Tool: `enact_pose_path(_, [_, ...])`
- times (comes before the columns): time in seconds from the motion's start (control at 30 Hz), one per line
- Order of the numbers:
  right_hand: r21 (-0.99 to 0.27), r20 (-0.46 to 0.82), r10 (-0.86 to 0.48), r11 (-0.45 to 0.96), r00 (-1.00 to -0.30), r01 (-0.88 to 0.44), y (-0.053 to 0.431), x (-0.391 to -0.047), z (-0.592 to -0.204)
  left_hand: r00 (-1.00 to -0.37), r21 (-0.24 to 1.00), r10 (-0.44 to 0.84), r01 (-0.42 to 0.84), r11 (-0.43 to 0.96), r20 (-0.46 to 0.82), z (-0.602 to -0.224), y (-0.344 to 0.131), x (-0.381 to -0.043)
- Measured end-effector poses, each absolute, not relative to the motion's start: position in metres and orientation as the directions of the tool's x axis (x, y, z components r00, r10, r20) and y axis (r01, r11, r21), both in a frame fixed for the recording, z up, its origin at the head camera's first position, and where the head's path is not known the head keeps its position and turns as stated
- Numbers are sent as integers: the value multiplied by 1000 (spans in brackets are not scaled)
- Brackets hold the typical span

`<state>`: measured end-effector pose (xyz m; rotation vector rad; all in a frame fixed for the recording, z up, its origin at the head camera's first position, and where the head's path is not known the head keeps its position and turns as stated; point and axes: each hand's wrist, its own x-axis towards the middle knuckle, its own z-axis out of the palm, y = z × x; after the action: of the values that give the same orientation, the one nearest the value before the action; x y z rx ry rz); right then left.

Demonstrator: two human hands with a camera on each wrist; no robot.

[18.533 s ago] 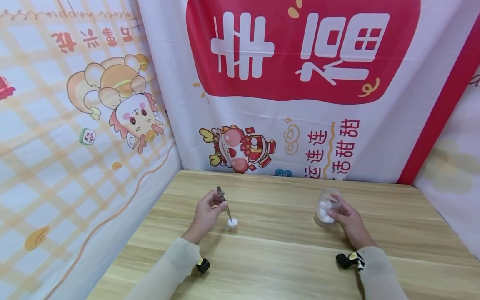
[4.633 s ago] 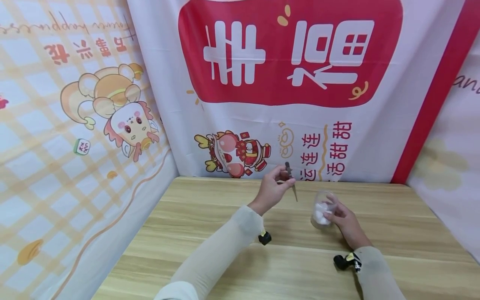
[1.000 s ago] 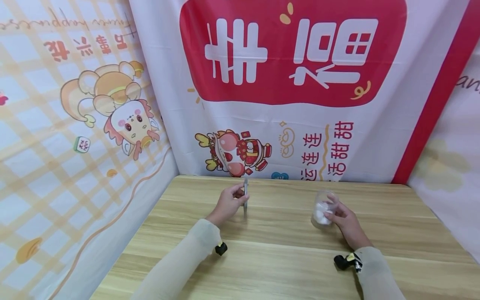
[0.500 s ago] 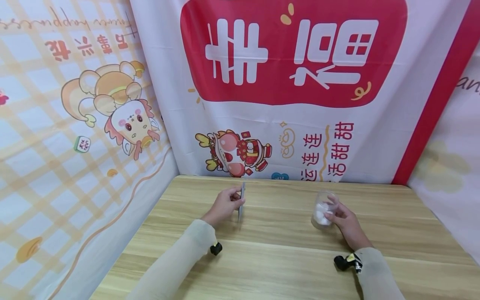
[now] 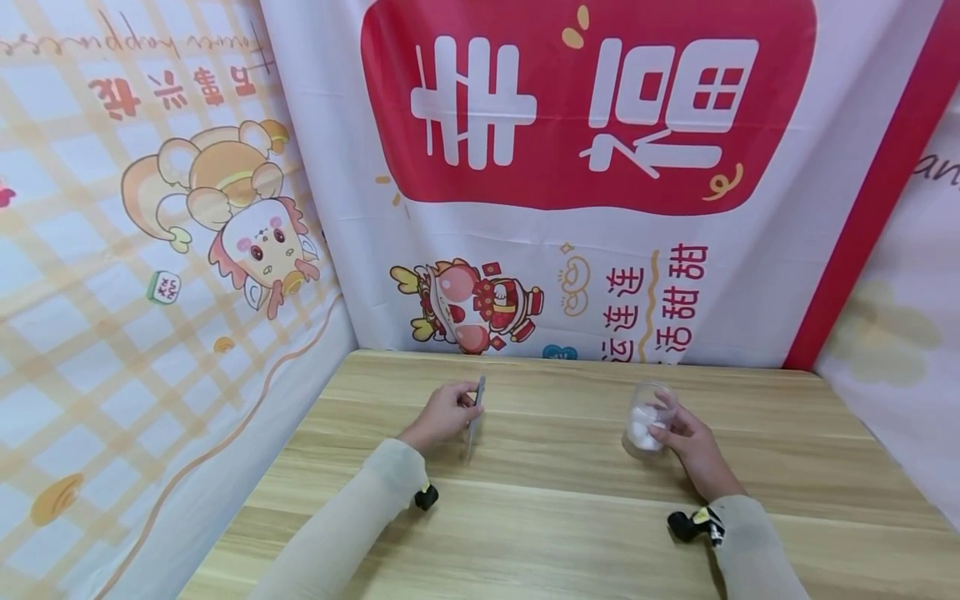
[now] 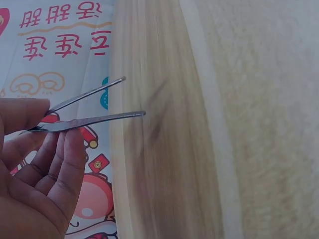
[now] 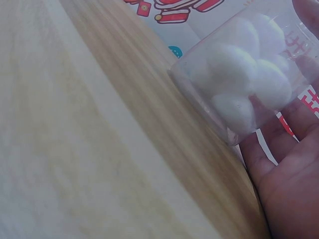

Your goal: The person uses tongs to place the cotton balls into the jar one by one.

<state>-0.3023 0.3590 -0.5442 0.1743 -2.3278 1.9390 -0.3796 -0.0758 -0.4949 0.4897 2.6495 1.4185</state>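
Observation:
In the head view my left hand (image 5: 442,414) pinches a pair of metal tweezers (image 5: 476,412) between thumb and fingers over the left part of the table. The left wrist view shows the two tips of the tweezers (image 6: 107,118) spread apart, pointing toward the wood, with nothing between them. On the right, my right hand (image 5: 699,446) grips a clear jar (image 5: 642,393) from its right side. Several white cotton balls (image 5: 643,427) are piled inside, also seen through the wall of the jar (image 7: 202,102) in the right wrist view, where my fingers wrap its side.
The light wooden table (image 5: 555,467) ends at a printed fabric backdrop (image 5: 570,229) at the back. Another printed sheet (image 5: 225,350) stands along the left edge. Small black wrist cameras (image 5: 426,497) sit at both cuffs.
The cotton ball under the tweezers 18.5 s ago no longer shows on the table. Since 4.6 s ago my left hand has moved left, away from the jar, and lower. My right hand stays put.

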Motion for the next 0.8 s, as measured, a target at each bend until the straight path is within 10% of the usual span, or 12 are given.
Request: enact_pose_path(0.8, [-974,160,-26,160,-987,-162,357,-300,-542,-966,641,259,187,745,-19,-503,-90,-390])
